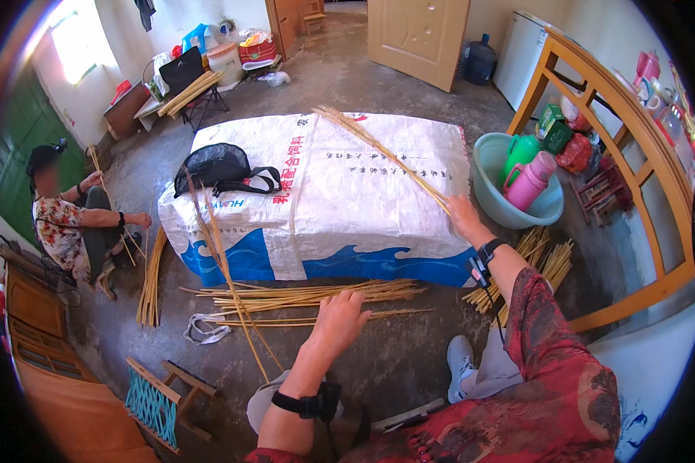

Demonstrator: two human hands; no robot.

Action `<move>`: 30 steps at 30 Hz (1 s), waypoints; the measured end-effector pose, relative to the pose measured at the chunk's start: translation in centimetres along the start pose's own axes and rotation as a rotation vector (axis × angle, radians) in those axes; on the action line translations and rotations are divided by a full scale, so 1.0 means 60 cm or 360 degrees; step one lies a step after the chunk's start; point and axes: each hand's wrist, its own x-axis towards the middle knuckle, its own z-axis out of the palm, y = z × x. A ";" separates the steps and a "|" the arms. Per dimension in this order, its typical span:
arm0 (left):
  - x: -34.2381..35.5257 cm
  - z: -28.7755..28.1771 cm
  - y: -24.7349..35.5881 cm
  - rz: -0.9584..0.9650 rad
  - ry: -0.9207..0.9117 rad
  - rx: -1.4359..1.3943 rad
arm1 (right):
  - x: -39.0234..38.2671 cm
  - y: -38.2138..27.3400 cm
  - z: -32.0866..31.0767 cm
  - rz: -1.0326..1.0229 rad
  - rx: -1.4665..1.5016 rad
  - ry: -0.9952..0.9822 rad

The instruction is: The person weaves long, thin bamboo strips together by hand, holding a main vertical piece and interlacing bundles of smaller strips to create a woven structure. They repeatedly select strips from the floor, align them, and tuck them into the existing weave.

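My right hand [468, 219] is closed around the lower end of a thin bundle of dried straw stalks [386, 153], whose feathery tips point away over the white sack cover [378, 208]. My left hand [339, 318] is raised above the floor with its fingers curled together; whether anything is in them is hidden. Behind it lies a pile of long yellow stalks [286, 297] at the foot of the covered stack. Left of it, several loose stalks [228, 274] lean from beside my left leg against the cover. A black bag [218, 166] rests on the cover.
At the left, a seated person [73, 212] handles stalks, with another bundle [152, 282] nearby. A pale tub [513, 208] with flasks stands right of the stack, beside more stalks [552, 270] and a wooden frame [633, 154]. A folding stool [154, 405] sits lower left.
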 end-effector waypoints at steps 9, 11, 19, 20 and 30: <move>-0.008 -0.002 0.009 -0.0050 -0.0279 -0.0107 | 0.000 -0.021 -0.001 0.0434 -0.0110 -0.0225; -0.007 -0.004 0.011 -0.0049 -0.0285 -0.0054 | 0.001 -0.027 -0.011 0.0275 -0.0067 -0.0248; 0.000 0.002 0.017 -0.0099 -0.0290 -0.0101 | 0.005 -0.009 -0.014 0.0265 0.0245 -0.0295; 0.001 -0.002 0.017 -0.0129 -0.0254 -0.0143 | 0.002 -0.017 -0.022 0.0267 0.0406 -0.0284; 0.029 0.006 0.022 -0.0091 -0.0070 -0.0590 | -0.059 -0.021 -0.112 0.0126 0.0248 -0.0056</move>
